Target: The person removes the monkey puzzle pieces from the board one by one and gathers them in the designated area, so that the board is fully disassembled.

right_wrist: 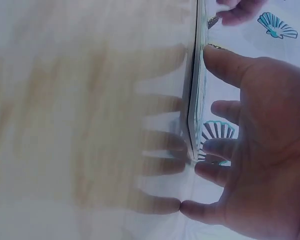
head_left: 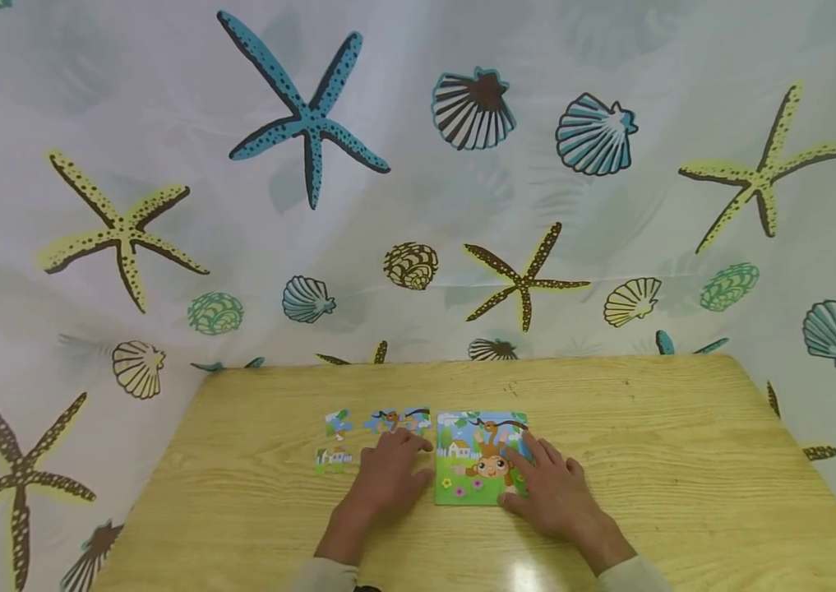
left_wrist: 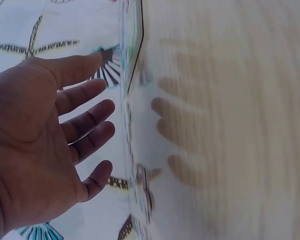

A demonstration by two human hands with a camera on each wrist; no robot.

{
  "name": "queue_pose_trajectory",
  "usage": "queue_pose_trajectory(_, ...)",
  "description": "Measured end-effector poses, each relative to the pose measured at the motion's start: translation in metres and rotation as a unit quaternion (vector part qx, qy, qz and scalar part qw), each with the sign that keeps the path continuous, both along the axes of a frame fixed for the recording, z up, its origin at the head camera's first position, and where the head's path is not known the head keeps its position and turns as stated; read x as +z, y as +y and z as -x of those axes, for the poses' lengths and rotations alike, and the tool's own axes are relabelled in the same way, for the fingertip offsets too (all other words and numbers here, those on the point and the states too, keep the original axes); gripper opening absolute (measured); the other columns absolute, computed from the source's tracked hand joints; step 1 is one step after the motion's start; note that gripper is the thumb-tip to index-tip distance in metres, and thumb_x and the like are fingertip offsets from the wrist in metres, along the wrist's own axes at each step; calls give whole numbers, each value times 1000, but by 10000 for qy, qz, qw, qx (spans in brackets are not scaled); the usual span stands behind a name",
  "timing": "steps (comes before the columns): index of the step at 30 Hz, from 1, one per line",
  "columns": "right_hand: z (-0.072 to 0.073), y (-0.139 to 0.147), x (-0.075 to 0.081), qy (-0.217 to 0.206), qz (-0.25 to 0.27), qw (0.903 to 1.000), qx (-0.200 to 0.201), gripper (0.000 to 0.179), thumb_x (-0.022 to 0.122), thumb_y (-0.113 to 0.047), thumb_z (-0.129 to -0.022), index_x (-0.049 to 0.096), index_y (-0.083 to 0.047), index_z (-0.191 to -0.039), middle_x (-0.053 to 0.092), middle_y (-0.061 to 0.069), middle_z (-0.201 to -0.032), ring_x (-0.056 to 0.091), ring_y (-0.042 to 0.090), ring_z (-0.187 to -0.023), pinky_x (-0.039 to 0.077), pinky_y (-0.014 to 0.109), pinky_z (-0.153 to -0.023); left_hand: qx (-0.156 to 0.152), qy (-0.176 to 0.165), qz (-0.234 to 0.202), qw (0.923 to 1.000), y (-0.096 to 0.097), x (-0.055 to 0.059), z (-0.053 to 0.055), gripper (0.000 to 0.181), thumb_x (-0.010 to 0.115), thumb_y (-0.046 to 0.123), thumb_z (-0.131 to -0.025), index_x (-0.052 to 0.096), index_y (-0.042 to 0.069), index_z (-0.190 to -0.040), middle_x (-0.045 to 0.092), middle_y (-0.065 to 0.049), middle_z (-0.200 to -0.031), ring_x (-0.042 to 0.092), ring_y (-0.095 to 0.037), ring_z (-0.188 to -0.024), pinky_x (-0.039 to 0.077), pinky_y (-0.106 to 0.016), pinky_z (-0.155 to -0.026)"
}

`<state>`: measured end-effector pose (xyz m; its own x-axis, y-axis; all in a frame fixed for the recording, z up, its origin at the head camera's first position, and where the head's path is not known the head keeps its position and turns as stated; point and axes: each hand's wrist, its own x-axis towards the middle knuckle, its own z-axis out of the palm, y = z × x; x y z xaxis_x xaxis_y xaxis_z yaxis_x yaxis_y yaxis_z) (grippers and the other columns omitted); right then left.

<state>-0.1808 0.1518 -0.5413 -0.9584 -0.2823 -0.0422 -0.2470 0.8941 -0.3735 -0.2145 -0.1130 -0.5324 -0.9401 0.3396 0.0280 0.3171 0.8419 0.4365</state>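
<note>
I should steady the square, flat, green-and-blue monkey-picture board (head_left: 471, 465), right of the small blue-and-green printed pieces (head_left: 334, 458), by pressing lightly with my right hand (head_left: 560, 495), fingers relaxed over its right edge, my left hand (head_left: 386, 473) loose, grasping nothing.

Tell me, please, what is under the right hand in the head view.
The right hand hides part of the right side of the monkey picture board; the wooden table shows around them. Whatever else lies directly beneath the hand cannot be seen.

Monkey picture (head_left: 471, 473), pieces (head_left: 334, 457) on table (head_left: 684, 460)
</note>
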Motion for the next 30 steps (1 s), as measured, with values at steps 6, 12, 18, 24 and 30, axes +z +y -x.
queue_pose_trajectory(6, -3, -3, 4, 27, 26, 10000, 68, 65, 64, -48, -89, 44, -24, -146, 30, 12, -157, 30, 39, -143, 31, 67, -102, -408, -109, 469, 9980, 26, 1, -3, 38, 66, 38, -91, 61, 20, -124, 54, -1, -125, 47, -23, -112, 38, -53, -89)
queue_pose_trajectory(12, -7, -1, 5, -124, -42, 9999, 31, 64, 65, -49, -88, 47, -21, -144, 29, 16, -156, 30, 39, -143, 30, 66, -105, -658, -83, 606, 9960, 48, 0, -3, 32, 62, 35, -94, 62, 21, -123, 56, 2, -125, 48, -20, -112, 38, -47, -85)
queue_pose_trajectory(18, -14, 5, 3, -167, -55, 9998, 7, 67, 65, -49, -88, 46, -19, -144, 28, 18, -157, 30, 38, -143, 31, 64, -105, -749, -65, 750, 9944, 74, -2, 9, 27, 54, 31, -99, 61, 24, -124, 56, 2, -122, 49, -19, -109, 39, -46, -83)
queue_pose_trajectory(24, -20, 10, 2, -146, -65, 9998, -99, 73, 59, -50, -92, 41, -4, -145, 31, 18, -155, 31, 38, -143, 32, 62, -107, -739, -127, 920, 9929, 97, -3, 23, 38, 55, 36, -98, 57, 23, -133, 54, -1, -130, 49, -23, -119, 41, -53, -91)
queue_pose_trajectory(30, -20, 12, 1, 153, -196, 9995, -182, 66, 57, -46, -95, 43, -2, -143, 37, 17, -152, 36, 37, -140, 36, 60, -104, -665, -159, 937, 9932, 106, -4, 27, 39, 62, 42, -93, 61, 21, -125, 53, -2, -127, 48, -25, -122, 41, -54, -92)
